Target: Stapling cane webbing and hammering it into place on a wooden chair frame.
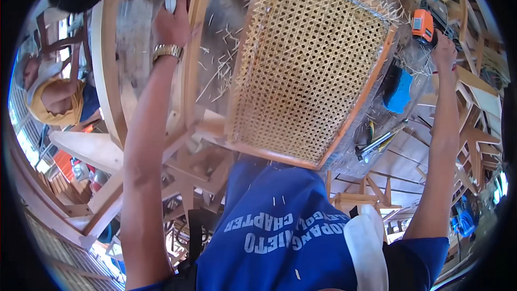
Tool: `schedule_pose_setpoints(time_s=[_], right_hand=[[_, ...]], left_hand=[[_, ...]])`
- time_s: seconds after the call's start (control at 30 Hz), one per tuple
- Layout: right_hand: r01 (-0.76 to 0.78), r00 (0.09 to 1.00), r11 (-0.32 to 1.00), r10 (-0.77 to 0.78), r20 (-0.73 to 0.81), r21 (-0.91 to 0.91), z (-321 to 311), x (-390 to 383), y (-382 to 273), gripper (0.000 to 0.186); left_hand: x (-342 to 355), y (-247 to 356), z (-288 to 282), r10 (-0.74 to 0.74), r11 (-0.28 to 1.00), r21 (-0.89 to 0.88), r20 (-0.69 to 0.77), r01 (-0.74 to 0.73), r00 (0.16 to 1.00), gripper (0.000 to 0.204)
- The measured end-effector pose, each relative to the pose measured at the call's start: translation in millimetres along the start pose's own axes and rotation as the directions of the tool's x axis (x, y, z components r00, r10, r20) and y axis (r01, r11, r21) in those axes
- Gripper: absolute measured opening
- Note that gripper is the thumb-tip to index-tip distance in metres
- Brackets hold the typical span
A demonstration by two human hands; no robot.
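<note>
A wooden frame filled with woven cane webbing (312, 64) lies tilted in front of me, loose cane ends sticking out along its far edge. My left hand (171, 21), with a gold watch on the wrist, reaches far up and grips a pale cylindrical object beside a curved wooden chair part (107, 70). My right hand (445, 48) stretches to the upper right and rests on an orange power tool (423, 26), fingers closed about its rear.
Cane scraps litter the surface (218, 70) left of the frame. A blue object (399, 90) and metal hand tools (377, 143) lie to the right. Unfinished wooden chair frames (474, 129) crowd the right side. A person in a yellow top (56, 102) sits at far left.
</note>
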State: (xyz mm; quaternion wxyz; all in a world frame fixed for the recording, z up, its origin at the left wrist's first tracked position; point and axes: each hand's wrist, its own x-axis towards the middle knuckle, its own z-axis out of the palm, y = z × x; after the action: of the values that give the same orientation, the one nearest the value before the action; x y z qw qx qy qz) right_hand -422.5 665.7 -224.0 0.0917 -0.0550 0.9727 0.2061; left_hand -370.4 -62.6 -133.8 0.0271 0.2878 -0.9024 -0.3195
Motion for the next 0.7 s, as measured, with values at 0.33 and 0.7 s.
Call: schedule_pose_setpoints(time_s=[0.33, 0.7], right_hand=[[-0.049, 0.996, 0.824, 0.086, -0.039, 0.565, -44, -63, 6, 0.080], [-0.235, 0.954, 0.230, 0.241, 0.178, 0.945, -80, -67, 2, 0.073]], left_hand=[[6, -8, -7, 0.041, 0.999, -0.007, 0.005, -0.041, 0.999, 0.071], [2, -1, -1, 0.012, 0.999, -0.034, 0.019, -0.011, 1.000, 0.067]])
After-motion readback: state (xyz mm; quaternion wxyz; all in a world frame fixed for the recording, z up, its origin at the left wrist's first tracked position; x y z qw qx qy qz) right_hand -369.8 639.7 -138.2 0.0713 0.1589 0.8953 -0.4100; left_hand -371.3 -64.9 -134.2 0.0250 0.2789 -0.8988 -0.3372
